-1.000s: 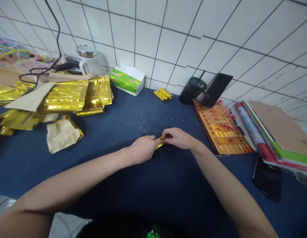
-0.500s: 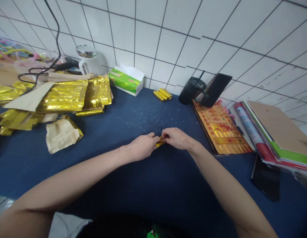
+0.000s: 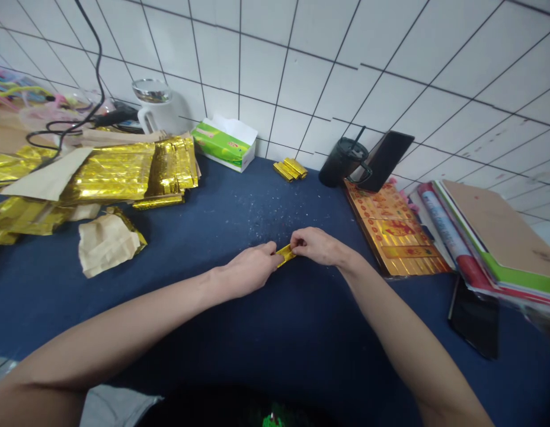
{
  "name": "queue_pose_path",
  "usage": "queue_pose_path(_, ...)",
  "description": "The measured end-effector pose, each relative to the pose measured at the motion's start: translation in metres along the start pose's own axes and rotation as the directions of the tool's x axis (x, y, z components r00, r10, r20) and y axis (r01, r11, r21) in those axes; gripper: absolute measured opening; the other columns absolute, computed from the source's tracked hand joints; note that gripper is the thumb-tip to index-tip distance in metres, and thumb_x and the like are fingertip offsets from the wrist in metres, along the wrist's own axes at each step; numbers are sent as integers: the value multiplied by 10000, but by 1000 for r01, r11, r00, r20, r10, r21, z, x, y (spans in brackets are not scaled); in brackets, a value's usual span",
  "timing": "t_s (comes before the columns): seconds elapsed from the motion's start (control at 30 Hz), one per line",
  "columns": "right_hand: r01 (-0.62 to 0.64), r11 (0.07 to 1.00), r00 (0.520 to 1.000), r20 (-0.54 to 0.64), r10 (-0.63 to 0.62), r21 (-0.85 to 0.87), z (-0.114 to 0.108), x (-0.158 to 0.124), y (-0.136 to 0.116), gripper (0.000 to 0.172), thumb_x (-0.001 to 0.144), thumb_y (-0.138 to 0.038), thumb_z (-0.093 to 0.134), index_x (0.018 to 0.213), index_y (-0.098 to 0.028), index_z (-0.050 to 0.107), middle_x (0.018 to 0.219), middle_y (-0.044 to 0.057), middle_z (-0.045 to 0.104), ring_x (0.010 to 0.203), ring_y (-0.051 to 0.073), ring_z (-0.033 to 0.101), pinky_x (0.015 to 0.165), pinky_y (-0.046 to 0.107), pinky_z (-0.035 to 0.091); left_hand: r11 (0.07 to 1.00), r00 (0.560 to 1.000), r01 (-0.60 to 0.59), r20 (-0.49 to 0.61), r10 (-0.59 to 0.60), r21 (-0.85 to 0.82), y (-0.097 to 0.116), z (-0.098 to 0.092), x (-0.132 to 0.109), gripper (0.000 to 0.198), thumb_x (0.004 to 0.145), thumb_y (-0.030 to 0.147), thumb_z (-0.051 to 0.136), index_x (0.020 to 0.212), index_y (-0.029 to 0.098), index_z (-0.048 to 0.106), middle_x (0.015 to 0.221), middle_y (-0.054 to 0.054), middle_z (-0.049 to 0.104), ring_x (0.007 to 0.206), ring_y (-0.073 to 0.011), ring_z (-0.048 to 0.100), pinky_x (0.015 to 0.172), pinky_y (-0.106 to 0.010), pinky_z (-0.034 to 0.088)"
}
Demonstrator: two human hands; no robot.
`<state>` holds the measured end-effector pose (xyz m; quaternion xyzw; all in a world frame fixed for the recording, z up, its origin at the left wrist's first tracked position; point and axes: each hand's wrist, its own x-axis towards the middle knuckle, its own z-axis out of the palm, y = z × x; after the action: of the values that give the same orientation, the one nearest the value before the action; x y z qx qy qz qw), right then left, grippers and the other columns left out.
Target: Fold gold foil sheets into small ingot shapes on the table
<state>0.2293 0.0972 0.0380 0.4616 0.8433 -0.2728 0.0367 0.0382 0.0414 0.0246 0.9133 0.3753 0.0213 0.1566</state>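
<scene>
A small folded strip of gold foil paper (image 3: 285, 255) lies between my hands, just above the dark blue tabletop or on it; I cannot tell which. My left hand (image 3: 255, 268) pinches its left end, fingers closed. At the other end, the closed fingertips of my right hand (image 3: 316, 244) grip it, hiding that edge. Several finished-looking gold foil rolls (image 3: 290, 169) lie together near the wall. To the left is a big pile of gold foil paper sheets (image 3: 110, 172), and nearer me a crumpled piece with its tan backing up (image 3: 106, 242).
Along the wall stand a white mug (image 3: 157, 110), a green tissue box (image 3: 224, 145), a black cup with a straw (image 3: 341, 161) and a propped phone (image 3: 386, 160). On the right are orange-gold printed paper (image 3: 397, 228), stacked folders (image 3: 501, 231) and a dark flat device (image 3: 474, 320). A black cable (image 3: 98, 65) hangs at left.
My hands have drawn slightly apart, the left one moving a little left. More of the gold foil strip shows between them.
</scene>
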Motion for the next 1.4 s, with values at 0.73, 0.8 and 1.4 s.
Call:
queue_pose_path(0.73, -85, 992, 995, -54, 81, -92, 4, -5, -6, 131, 708, -141, 534, 813, -219, 532, 699, -45, 600, 641, 105, 538, 539, 201, 315, 945, 982, -86, -131, 134, 316, 4, 12, -5, 272, 844, 101, 364, 1055, 105, 536, 924, -79, 524, 878, -208, 494, 741, -326, 438)
queue_pose_path(0.8, -116, 988, 990, -94, 107, -100, 9, -12, -9, 155, 727, -140, 519, 858, -222, 515, 685, -48, 596, 630, 110, 543, 546, 207, 331, 946, 975, -110, -150, 161, 305, 0, 13, -4, 259, 839, 88, 391, 1045, 105, 546, 956, -79, 546, 932, -206, 502, 800, -327, 430)
queue_pose_path(1.4, -75, 921, 963, -269, -34, -383, 73, -46, -25, 561, 902, -406, 252, 1363, -87, 266, 1442, 132, 210, 1324, 236, 179, 1055, 522, 100, 960, 974, -97, -173, 145, 261, 3, 10, -5, 299, 832, 64, 411, 1115, 74, 507, 1057, -119, 575, 1035, -214, 519, 890, -336, 432)
